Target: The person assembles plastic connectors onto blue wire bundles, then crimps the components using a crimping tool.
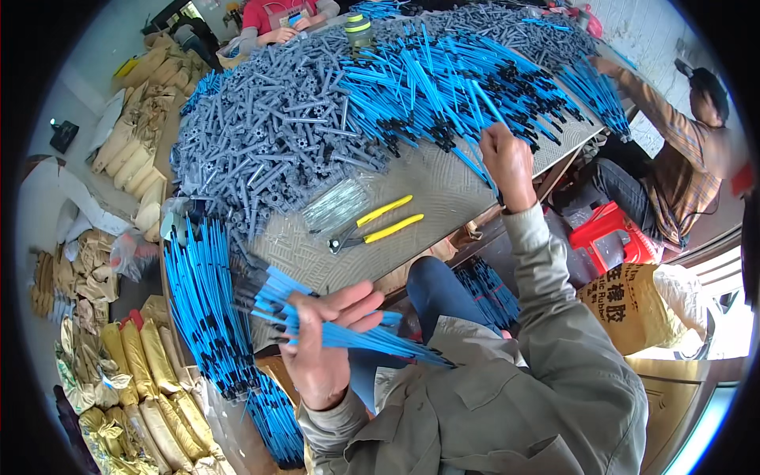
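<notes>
- As a co-worker in a plaid shirt [682, 178] reaches in from the right, a broad table with a pale, patterned top [423, 178] stands crowded; a bump from either arm could send loose parts over its near edge
- A deep heap of short, grey, tubular plastic pieces [269, 119] spreads over the left half, loosely piled, and might slide toward the cutters if its base is disturbed
- Beside it, a tangled heap of slim, blue, black-tipped rods [427, 67] lies at many angles; one drawn out carelessly could drag neighbours along
- Along the table's left side, massed blue-and-black rods [198, 277] lie near the left forearm, where a swinging sleeve might knock them out of line
- A loose sheaf of slim blue rods [384, 342] is held slantwise in the left hand [321, 340], before the jacket; the fingers reach out slightly parted, the thumb seemingly across the rods, so a tilt could let some slip; how firmly it presses cannot be told
- A pair of yellow-handled metal cutters [396, 228] rests with handles apart on the tabletop, where a low sleeve might catch one
- A clear plastic packet of thin, shiny slivers [336, 206] sits just beside the cutters; a snag on its film could spill the contents
- A single slim blue rod [487, 103] rises from the right hand [509, 162], whose curled fingers appear to pinch it near the table's edge; too light a grip could drop it
</notes>
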`<state>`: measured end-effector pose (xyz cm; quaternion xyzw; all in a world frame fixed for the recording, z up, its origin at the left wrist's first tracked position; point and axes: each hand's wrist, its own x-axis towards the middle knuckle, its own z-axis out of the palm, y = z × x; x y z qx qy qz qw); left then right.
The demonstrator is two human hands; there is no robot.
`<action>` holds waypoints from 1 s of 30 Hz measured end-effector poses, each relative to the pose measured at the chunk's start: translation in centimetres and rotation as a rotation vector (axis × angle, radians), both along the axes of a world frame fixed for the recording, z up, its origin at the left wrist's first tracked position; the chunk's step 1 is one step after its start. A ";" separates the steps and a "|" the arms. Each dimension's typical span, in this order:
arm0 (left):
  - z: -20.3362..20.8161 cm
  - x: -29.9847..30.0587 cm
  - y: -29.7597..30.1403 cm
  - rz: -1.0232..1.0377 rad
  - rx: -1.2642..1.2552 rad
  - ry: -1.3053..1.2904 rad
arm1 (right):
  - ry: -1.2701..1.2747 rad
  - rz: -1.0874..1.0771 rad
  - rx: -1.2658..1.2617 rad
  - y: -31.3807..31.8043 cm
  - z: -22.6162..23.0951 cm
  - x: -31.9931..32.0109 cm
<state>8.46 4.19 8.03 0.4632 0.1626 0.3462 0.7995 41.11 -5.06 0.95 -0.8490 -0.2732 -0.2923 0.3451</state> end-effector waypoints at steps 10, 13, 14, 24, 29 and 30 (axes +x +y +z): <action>-1.0 4.2 4.4 0.255 0.046 -0.073 | -0.010 0.667 0.024 -2.4 0.8 -14.8; -1.0 4.7 4.2 0.283 0.065 -0.024 | -0.107 0.812 -0.023 -2.2 -0.5 -16.2; -1.0 4.8 4.2 0.271 0.075 -0.010 | -0.119 0.859 -0.038 -2.1 -0.9 -16.4; -0.7 -0.3 5.6 0.493 0.146 -0.286 | 0.650 0.986 0.265 0.7 1.0 -6.9; 2.4 -5.0 1.7 0.221 0.134 -0.523 | 0.113 0.186 -0.137 8.1 1.0 7.2; 1.7 -6.2 2.2 -0.073 0.322 -0.588 | 0.108 0.180 -0.137 8.9 0.2 8.6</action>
